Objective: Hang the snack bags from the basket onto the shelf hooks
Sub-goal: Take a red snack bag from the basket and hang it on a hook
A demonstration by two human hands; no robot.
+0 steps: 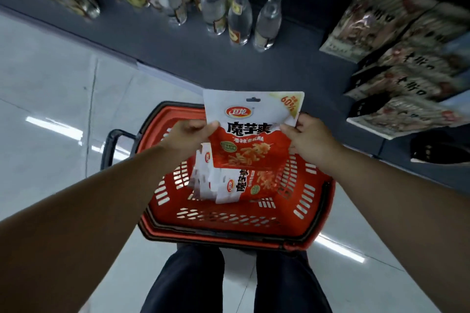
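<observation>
The fingers of the left hand (pixel 189 132) and the right hand (pixel 309 136) are curled and pinching the two side edges of a flat white-and-red foil snack bag (pixel 250 132), held upright above the red plastic slotted basket (pixel 305 211), its long axis running up toward the slotted hang hole (pixel 253 99) at its top edge. The hooks themselves are not visible, but the hanging dark packets (pixel 396 76) lie up and to the right, nearer the right hand. More matching bags (pixel 236 185) lie in the basket, which stands on a pale tiled floor (pixel 50 99) beside a grey shelf base (pixel 190 51) carrying clear glass bottles (pixel 239 18).
</observation>
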